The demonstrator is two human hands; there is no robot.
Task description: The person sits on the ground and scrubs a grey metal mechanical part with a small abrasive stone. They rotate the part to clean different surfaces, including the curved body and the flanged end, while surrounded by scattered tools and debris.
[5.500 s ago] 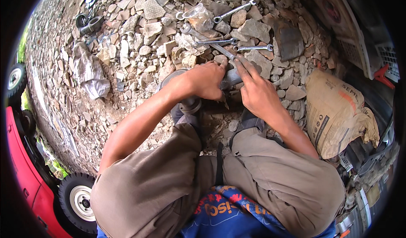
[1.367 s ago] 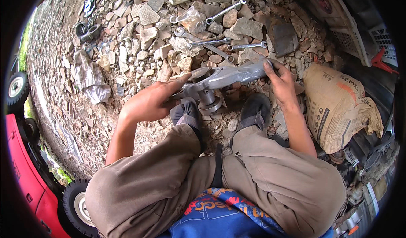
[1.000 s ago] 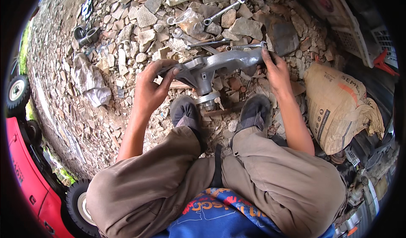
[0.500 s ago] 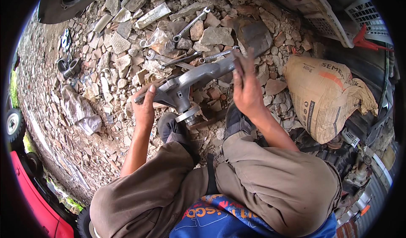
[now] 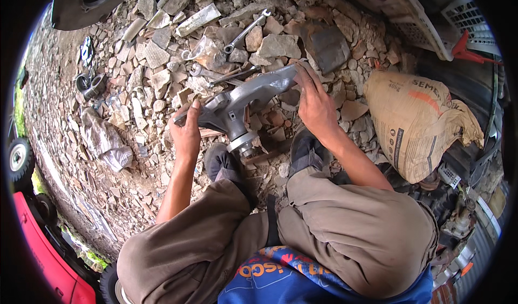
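Observation:
A grey cast-metal machine part (image 5: 260,90) spans the space between my hands, above the rubble in front of my shoes. It has a long arm, a flange at its left end and a short round hub pointing down toward me. My left hand (image 5: 186,133) is closed on the flanged end, thumb on top. My right hand (image 5: 317,105) is closed round the far right end; its fingertips are partly hidden. Just beyond the part lies a combination wrench (image 5: 246,32). More wrenches (image 5: 215,76) lie close behind the part, partly covered by it.
A torn brown paper sack (image 5: 404,126) stands to the right, with greasy mechanical parts (image 5: 458,215) below it. Plastic crates (image 5: 469,20) are at the upper right. A clear plastic bag (image 5: 208,54) lies among broken stones. A red vehicle (image 5: 46,244) shows at lower left.
My right hand has come down onto the right end of the metal part from a blurred position beside it. The part has tipped slightly; my left hand keeps its hold.

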